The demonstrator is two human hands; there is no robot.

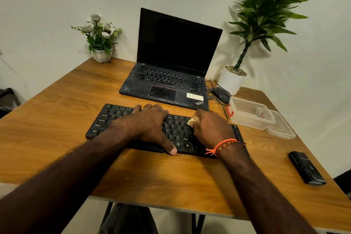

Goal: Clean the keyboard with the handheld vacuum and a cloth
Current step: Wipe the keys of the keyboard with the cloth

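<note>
A black keyboard (106, 119) lies across the middle of the wooden table (62, 100). My left hand (150, 123) lies over its middle, fingers hooked over the far edge and thumb at the near edge, holding it steady. My right hand (210, 129) is over the keyboard's right part and pinches a small bunched pale yellow cloth (193, 120) against the keys. A black handheld vacuum (306, 167) lies on the table at the near right, apart from both hands.
An open black laptop (171, 74) stands behind the keyboard. A mouse (221, 94) with cables lies to its right. A clear plastic box (250, 113) and its lid (281, 129) sit at the right. A flower pot (101, 55) and a tall potted plant (232, 80) stand at the back.
</note>
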